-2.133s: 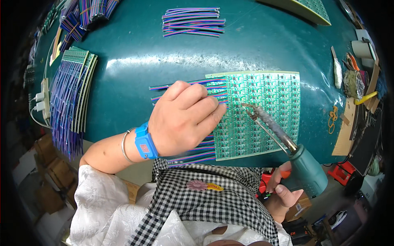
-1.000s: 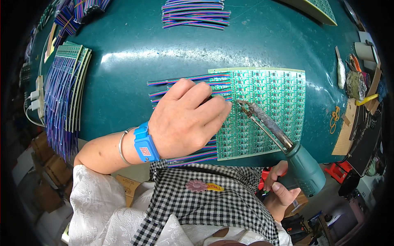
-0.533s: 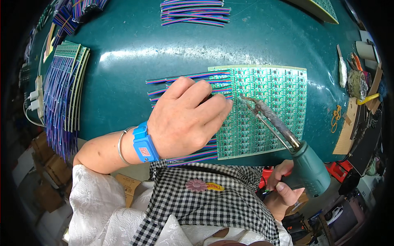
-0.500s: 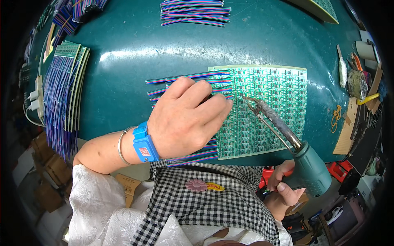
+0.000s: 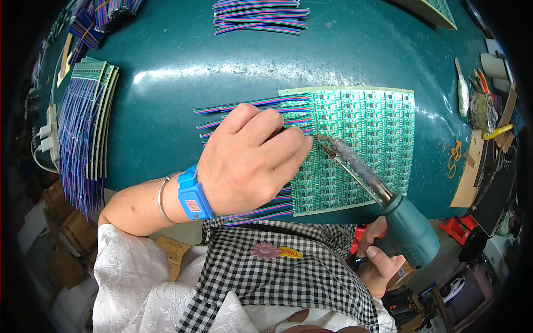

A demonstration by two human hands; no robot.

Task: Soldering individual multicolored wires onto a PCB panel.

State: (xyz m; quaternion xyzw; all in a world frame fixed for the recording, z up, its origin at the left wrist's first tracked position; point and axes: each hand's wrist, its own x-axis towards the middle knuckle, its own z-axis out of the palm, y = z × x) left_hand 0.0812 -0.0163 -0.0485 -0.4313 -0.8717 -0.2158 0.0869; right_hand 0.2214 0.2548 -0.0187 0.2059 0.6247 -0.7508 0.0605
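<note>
A green circuit board panel (image 5: 361,158) with rows of small parts lies in front of me. Short multicoloured ribbon wires (image 5: 244,104) run along its left edge, reaching out to the left. My left hand (image 5: 247,158), with a blue strap on the wrist, is pinched over one of these wires at the board; the hand hides most of the wire. From the lower right, my right hand (image 5: 382,255) grips a green-handled soldering gun (image 5: 412,230). Its dark, crusted tip touches or nearly touches the board beside my left fingertips; I cannot tell which.
Boards with wires attached (image 5: 86,127) are stacked at the left, near a white power strip (image 5: 51,139). Loose ribbon wires (image 5: 261,16) lie at the far side. Tools and cardboard (image 5: 472,172) line the right edge, near rubber bands (image 5: 454,159).
The soldering gun has moved left, bringing its tip from over the board to beside my left fingertips. My left hand stays pinched in nearly the same place.
</note>
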